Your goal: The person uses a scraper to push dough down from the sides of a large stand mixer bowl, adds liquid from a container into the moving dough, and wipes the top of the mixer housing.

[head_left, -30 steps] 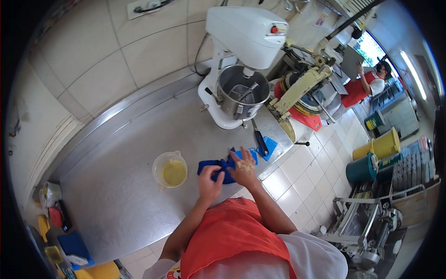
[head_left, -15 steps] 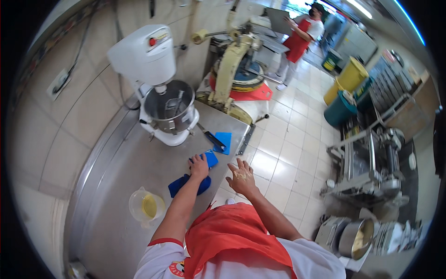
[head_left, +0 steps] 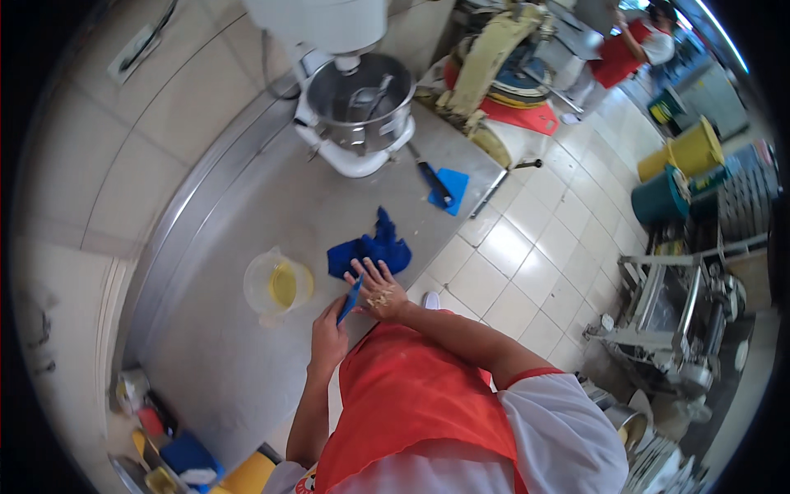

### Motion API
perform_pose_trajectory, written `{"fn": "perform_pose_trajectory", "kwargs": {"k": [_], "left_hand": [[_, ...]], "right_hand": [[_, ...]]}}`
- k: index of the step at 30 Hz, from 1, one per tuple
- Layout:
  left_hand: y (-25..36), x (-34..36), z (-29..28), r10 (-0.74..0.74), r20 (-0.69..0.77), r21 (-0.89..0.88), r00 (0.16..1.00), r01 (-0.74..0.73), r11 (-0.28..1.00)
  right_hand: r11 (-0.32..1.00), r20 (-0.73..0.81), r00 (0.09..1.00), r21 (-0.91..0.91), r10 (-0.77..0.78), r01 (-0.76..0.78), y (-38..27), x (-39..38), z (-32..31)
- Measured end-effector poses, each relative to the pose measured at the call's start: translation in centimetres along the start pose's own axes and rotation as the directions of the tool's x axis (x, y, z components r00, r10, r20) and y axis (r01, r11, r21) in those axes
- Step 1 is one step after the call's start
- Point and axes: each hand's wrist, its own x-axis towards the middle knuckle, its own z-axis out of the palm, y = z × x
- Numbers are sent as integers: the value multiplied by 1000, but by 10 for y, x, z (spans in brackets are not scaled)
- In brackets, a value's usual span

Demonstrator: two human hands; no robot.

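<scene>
My left hand (head_left: 329,333) grips a flat blue dough scraper (head_left: 350,300), held up on edge near the counter's front. The scraper's blade meets or nearly meets my right hand (head_left: 380,296), whose fingers are stretched out and which has pale, dough-like residue stuck to it. Just beyond the fingers, a crumpled dark blue cloth (head_left: 374,249) lies on the steel counter (head_left: 222,346). To the left stands a translucent plastic jug (head_left: 262,284) with some yellow liquid in it.
A white stand mixer with a steel bowl (head_left: 362,103) stands at the back. Near the counter's right corner, a black-handled tool (head_left: 436,184) lies across another blue scraper (head_left: 454,188). A person in a red apron (head_left: 619,59) stands far right. Containers (head_left: 185,453) crowd the lower left.
My left hand has lifted the blue scraper off the counter and drawn it back toward me. My right hand has come in leftward to meet it. The whole view has shifted.
</scene>
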Motion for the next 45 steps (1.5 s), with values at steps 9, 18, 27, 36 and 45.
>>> {"fn": "perform_pose_trajectory", "kwargs": {"k": [9, 18, 27, 36, 45], "left_hand": [[-15, -69, 11, -364, -71, 30, 929, 367, 930], [-52, -59, 69, -463, -25, 107, 886, 462, 880], [-41, -51, 91, -447, -222, 121, 867, 479, 869], [-44, -43, 86, -545, -274, 147, 792, 594, 791], [-60, -35, 58, -525, -264, 202, 809, 578, 791]], "right_hand": [[936, 245, 904, 84, -351, 341, -44, 26, 81], [936, 284, 893, 81, -350, 341, -42, 33, 67], [925, 248, 891, 123, -380, 360, -36, 38, 63], [933, 276, 892, 124, -358, 336, -35, 33, 72], [949, 371, 875, 71, -312, 309, -36, 33, 66]]}}
